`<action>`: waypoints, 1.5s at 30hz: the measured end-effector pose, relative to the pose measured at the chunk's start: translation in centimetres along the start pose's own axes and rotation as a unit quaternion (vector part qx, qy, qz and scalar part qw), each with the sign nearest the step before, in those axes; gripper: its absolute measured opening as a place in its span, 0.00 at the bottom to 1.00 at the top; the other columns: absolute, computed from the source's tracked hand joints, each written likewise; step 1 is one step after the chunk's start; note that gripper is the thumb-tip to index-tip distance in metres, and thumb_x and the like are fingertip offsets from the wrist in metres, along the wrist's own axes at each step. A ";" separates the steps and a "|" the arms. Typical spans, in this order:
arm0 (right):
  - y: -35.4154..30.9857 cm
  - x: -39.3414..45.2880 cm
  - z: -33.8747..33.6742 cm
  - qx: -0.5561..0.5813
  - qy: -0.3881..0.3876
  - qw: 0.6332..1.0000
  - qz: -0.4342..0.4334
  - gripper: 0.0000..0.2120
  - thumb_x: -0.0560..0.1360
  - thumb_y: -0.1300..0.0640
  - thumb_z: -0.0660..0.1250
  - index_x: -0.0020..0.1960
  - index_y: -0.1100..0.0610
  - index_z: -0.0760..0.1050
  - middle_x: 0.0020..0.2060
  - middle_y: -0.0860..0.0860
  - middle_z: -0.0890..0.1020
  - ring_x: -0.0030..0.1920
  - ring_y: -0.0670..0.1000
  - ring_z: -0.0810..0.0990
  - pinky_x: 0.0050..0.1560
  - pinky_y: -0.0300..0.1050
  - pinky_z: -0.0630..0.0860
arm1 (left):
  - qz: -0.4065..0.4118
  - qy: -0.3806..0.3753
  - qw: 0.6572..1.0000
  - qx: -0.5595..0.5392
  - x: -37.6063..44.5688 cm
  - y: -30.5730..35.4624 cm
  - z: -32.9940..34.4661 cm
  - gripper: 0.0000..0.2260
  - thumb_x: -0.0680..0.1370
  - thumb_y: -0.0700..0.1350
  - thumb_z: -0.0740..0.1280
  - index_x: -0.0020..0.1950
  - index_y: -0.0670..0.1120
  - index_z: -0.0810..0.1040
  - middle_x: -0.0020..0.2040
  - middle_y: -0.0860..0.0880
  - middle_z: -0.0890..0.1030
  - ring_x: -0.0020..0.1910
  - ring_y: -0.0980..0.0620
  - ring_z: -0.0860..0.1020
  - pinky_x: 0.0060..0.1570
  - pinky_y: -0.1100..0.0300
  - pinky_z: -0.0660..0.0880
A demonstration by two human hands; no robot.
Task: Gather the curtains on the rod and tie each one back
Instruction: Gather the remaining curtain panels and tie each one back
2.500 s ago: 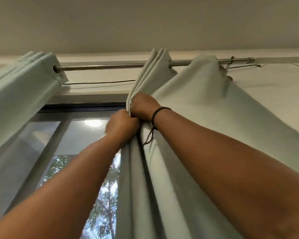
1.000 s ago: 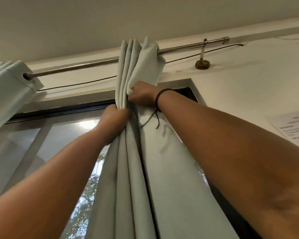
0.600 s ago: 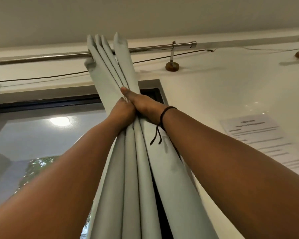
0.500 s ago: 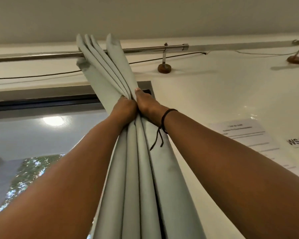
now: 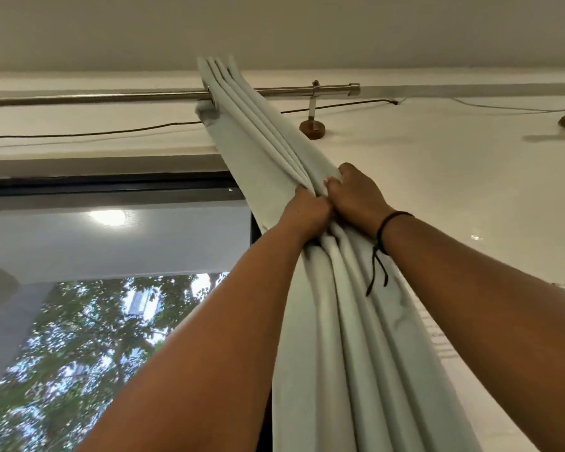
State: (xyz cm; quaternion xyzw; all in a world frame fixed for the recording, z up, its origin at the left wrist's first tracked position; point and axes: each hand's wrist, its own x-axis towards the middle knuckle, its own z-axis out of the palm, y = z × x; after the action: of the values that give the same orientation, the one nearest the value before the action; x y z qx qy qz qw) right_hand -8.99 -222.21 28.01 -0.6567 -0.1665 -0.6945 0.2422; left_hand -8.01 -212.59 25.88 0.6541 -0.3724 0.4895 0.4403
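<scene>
A pale grey-green curtain [image 5: 261,138] hangs bunched into tight pleats from the metal rod [image 5: 88,96] near the rod's right end. The folds slant down to the right. My left hand [image 5: 304,212] grips the left side of the bundle, fingers curled round the pleats. My right hand [image 5: 356,194] clasps the same bundle from the right, touching my left hand; a black cord bracelet [image 5: 388,226] circles its wrist. The other curtain is out of view.
A rod bracket with a brown wall mount [image 5: 312,128] sits just right of the curtain top. A dark cable [image 5: 79,134] runs along the wall under the rod. The window [image 5: 111,249] fills the lower left. A paper notice [image 5: 437,340] is on the white wall at right.
The spread curtain has been gathered into a tight bundle and pulled rightward. Both hands slid lower down the pleats and further right. The view turned right, so the left curtain left the frame.
</scene>
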 end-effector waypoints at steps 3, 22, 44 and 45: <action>-2.0 -2.8 2.5 0.000 -0.040 0.999 -0.006 0.09 0.74 0.57 0.63 0.52 0.57 0.66 0.41 0.51 0.73 0.42 0.55 0.72 0.42 0.44 0.64 | -0.024 -0.020 0.999 0.045 -2.2 -3.3 -2.9 0.24 0.75 0.44 0.62 0.69 0.39 0.63 0.62 0.39 0.75 0.57 0.41 0.76 0.56 0.52 0.74; -12.2 -28.0 9.4 0.574 -0.279 0.712 0.292 0.15 0.79 0.51 0.60 0.56 0.58 0.79 0.44 0.54 0.85 0.46 0.51 0.84 0.50 0.42 0.81 | -0.149 0.004 0.988 -0.027 -23.7 -13.1 -12.8 0.31 0.66 0.54 0.61 0.68 0.50 0.63 0.55 0.46 0.78 0.53 0.46 0.79 0.56 0.47 0.77; -13.3 -53.8 6.0 0.075 -0.366 0.842 0.388 0.16 0.78 0.60 0.58 0.65 0.56 0.70 0.56 0.55 0.80 0.52 0.56 0.80 0.53 0.45 0.76 | -0.329 -0.276 0.901 -0.050 -55.8 -16.7 -17.0 0.39 0.73 0.55 0.69 0.76 0.58 0.47 0.78 0.55 0.51 0.76 0.60 0.53 0.75 0.56 0.55; -13.0 -53.9 5.8 0.027 -0.380 0.854 0.354 0.18 0.78 0.59 0.58 0.67 0.57 0.67 0.57 0.55 0.79 0.53 0.58 0.79 0.53 0.47 0.76 | -0.379 -0.215 0.893 -0.112 -55.3 -16.3 -17.1 0.35 0.72 0.58 0.69 0.73 0.63 0.53 0.76 0.57 0.60 0.72 0.62 0.62 0.72 0.55 0.62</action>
State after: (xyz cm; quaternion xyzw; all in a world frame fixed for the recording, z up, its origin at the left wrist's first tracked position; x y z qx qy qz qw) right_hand -10.30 -201.96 -23.86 -0.8773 -0.0207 -0.2539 0.4067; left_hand -11.88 -187.97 -28.87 0.7811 -0.2343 0.0886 0.5720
